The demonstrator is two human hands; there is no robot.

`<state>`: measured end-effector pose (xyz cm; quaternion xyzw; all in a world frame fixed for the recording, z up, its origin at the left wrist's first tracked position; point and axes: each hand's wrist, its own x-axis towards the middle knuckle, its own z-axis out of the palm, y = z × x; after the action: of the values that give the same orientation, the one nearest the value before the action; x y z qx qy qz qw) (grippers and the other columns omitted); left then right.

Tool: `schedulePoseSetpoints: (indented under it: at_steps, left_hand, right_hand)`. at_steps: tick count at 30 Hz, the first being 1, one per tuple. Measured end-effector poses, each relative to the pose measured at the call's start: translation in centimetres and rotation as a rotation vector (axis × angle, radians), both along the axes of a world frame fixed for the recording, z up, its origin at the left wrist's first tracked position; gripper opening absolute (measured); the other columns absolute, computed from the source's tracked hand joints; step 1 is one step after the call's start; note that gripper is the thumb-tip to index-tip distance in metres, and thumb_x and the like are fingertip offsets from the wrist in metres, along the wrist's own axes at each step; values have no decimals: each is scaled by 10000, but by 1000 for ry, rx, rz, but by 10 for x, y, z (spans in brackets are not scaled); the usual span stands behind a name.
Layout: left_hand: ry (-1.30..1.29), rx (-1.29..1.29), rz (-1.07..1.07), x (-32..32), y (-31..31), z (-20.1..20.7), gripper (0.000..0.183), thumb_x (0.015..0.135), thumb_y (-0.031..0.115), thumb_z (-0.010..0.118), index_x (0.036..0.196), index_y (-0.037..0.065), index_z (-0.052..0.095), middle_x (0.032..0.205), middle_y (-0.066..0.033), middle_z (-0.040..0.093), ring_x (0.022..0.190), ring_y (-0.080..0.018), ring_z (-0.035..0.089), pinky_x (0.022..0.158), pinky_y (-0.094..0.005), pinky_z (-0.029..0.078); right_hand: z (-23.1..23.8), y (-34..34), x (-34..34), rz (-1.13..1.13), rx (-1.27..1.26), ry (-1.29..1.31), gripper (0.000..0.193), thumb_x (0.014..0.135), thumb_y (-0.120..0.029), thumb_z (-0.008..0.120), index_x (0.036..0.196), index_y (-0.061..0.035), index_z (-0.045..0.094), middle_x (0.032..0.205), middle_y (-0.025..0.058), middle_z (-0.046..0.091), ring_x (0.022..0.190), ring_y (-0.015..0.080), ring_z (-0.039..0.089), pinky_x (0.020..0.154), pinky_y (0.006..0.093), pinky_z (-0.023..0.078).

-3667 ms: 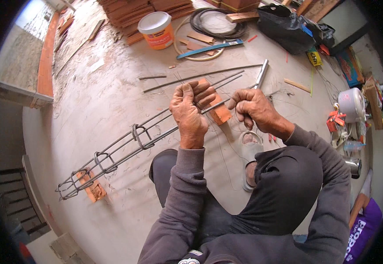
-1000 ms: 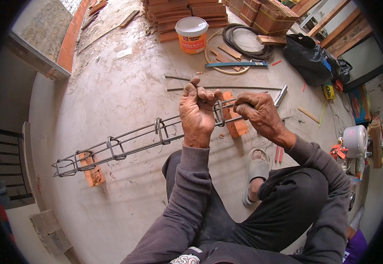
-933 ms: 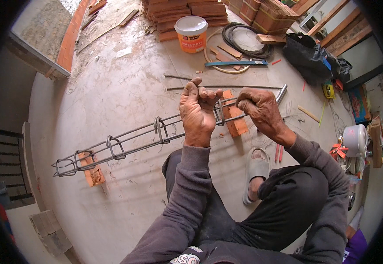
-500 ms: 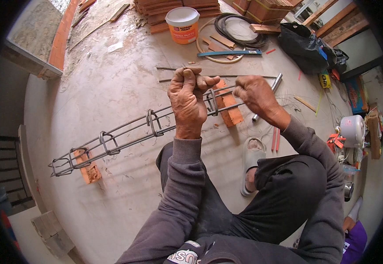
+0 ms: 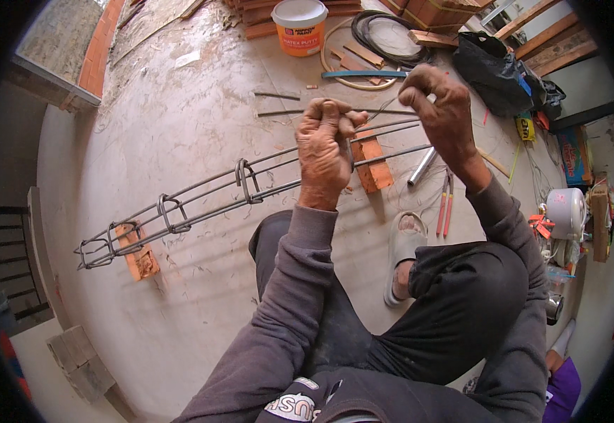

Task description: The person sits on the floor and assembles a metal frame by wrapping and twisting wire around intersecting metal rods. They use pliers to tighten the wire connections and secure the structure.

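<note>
A long cage of steel rebar (image 5: 174, 228) with square stirrups lies slantwise across the floor, propped on an orange brick (image 5: 373, 168) near my hands and another brick (image 5: 140, 262) at its left end. Over the cage's right part, my left hand (image 5: 324, 151) is closed, thumb against fingers, with thin tie wire (image 5: 377, 109) sticking out of it. My right hand (image 5: 446, 116) is raised beyond the right ends of the bars, its thumb and fingers pinched; what it holds is too small to make out. Pincers with red handles (image 5: 445, 208) lie on the floor below it.
A metal tube (image 5: 421, 167) and loose steel rods (image 5: 277, 113) lie around the cage. Further back stand a white and orange bucket (image 5: 300, 32), coiled black hose (image 5: 360, 32) and a black bag (image 5: 490, 74). Another person's purple sleeve (image 5: 564, 388) shows at lower right.
My right hand has lifted up and away to the right, off the bar ends. My left hand has shifted slightly right, still pinched. The view has shifted a little.
</note>
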<state>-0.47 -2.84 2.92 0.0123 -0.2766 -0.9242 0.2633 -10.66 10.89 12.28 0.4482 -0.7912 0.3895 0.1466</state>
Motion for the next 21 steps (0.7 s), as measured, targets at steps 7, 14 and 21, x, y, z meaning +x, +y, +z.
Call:
schedulePoseSetpoints:
  at_steps: [7, 14, 21]
  left_hand:
    - [-91, -242, 128, 7, 8, 15, 178, 996, 190, 567, 978, 24, 629, 812, -69, 661, 720, -122, 614, 794, -304, 560]
    - [101, -112, 78, 8, -12, 17, 219, 1005, 230, 543, 966, 33, 631, 660, -15, 518, 690, -148, 591, 763, -394, 590]
    - [126, -31, 76, 4, -16, -7, 174, 1005, 214, 540, 992, 61, 621, 713, -27, 561, 680, -141, 582, 840, -454, 572]
  right_hand:
    - [3, -7, -10, -216, 375, 189, 166, 848, -195, 640, 748, -62, 657, 671, 119, 643, 639, 271, 664, 611, 410, 515]
    - [-16, 6, 16, 523, 685, -131, 140, 736, -114, 659, 699, -7, 576, 605, 137, 572, 549, 288, 577, 546, 387, 462]
    - [20, 4, 27, 509, 251, -453, 128, 720, -78, 627, 698, 24, 554, 622, 84, 517, 568, 171, 525, 540, 320, 412]
